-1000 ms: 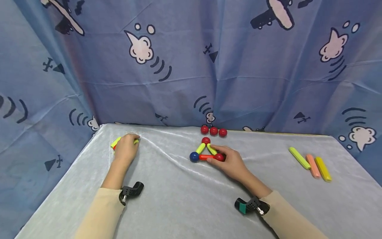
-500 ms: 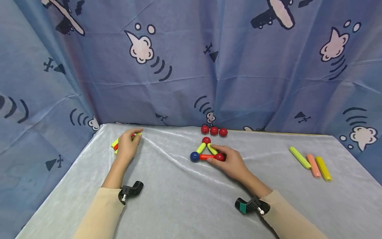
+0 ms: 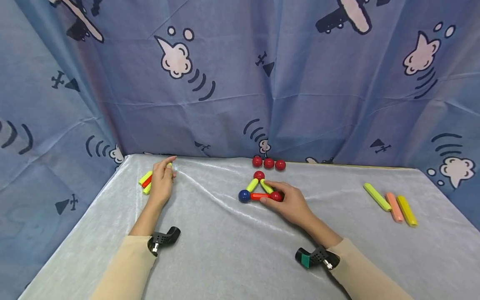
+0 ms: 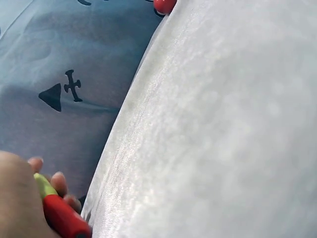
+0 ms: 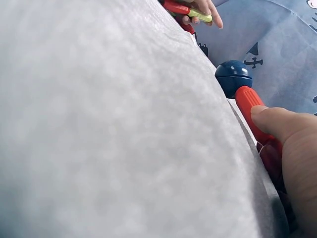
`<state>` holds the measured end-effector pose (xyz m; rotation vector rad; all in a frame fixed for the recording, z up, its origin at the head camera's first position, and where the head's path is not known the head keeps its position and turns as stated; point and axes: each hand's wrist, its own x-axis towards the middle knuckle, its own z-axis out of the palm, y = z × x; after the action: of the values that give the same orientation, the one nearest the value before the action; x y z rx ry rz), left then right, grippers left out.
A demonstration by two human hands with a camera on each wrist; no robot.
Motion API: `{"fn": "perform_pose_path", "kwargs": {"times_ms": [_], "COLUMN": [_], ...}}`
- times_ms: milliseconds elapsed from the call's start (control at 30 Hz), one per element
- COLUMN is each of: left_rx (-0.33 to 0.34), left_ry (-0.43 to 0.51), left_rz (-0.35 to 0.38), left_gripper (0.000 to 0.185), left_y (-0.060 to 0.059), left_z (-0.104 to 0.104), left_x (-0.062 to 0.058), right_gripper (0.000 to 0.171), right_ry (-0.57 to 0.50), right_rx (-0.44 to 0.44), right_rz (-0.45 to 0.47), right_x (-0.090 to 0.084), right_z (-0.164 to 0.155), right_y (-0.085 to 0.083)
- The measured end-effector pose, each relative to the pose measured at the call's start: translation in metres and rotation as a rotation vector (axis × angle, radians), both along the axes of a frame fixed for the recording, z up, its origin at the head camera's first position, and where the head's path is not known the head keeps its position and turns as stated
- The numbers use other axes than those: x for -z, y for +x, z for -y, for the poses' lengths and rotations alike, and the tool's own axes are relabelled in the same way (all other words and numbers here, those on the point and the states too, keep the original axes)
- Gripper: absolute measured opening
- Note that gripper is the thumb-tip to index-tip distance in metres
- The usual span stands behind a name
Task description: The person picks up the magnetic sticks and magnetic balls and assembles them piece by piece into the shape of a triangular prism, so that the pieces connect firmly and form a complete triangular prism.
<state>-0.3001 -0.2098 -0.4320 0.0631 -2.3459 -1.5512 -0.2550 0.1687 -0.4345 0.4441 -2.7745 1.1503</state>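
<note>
Over at the far left of the bench [image 3: 225, 258], the left hand [image 3: 160, 185] lies on a small heap of sticks [image 3: 146, 182], yellow-green ones and a red one. From the wrist view its fingers are curled round a yellow-green stick and the red one beside it. To lift just one cleanly, I'd say it should pinch a single stick near its middle and peel it sideways, since these pieces look like they cling together.

In the middle sits the triangle [image 3: 258, 189]: a blue ball [image 3: 244, 196], a red ball on top, two yellow-green sides and a red base. The right hand [image 3: 290, 202] holds its right corner, thumb pressed on the red base stick, fingers wrapped over the red corner ball. Keeping that steady pressure should stop the frame sliding on the glossy cloth.

Behind it three red balls [image 3: 268, 163] line the back edge. Far right lie three loose sticks [image 3: 391, 205], well apart from both hands.
</note>
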Motion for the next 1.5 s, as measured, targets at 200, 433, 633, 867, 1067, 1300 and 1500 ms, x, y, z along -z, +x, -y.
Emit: {"fn": "perform_pose_path", "kwargs": {"times_ms": [200,433,633,867,1067,1300,1500], "left_rx": [0.145,0.155,-0.017,-0.231,-0.24,0.026,0.219], "left_ry": [0.027,0.101,0.019,-0.149,-0.176,-0.205,-0.049], "left_rz": [0.056,0.007,-0.044,-0.181,-0.233,-0.125,-0.058], "left_gripper": [0.061,0.053,0.05,0.048,0.043,0.035,0.032], "left_y": [0.0,-0.001,0.0,0.002,0.005,0.014,0.029], "left_z": [0.003,0.001,0.001,0.003,-0.002,-0.041,-0.083], "left_x": [0.0,0.003,0.004,0.001,-0.01,-0.039,-0.057], "right_gripper": [0.06,0.06,0.059,0.059,0.061,0.06,0.059], "right_ry": [-0.004,0.002,0.008,0.008,0.007,-0.001,-0.003], "right_rx": [0.0,0.001,0.0,-0.001,-0.001,-0.003,-0.005], "right_rz": [0.003,-0.001,0.0,0.001,0.012,0.002,-0.005], "right_x": [0.001,0.001,0.0,0.0,0.0,0.0,-0.001], "right_z": [0.001,0.001,0.0,-0.001,0.001,0.0,-0.001], "right_y": [-0.001,-0.001,0.0,0.0,-0.001,-0.001,0.0]}}
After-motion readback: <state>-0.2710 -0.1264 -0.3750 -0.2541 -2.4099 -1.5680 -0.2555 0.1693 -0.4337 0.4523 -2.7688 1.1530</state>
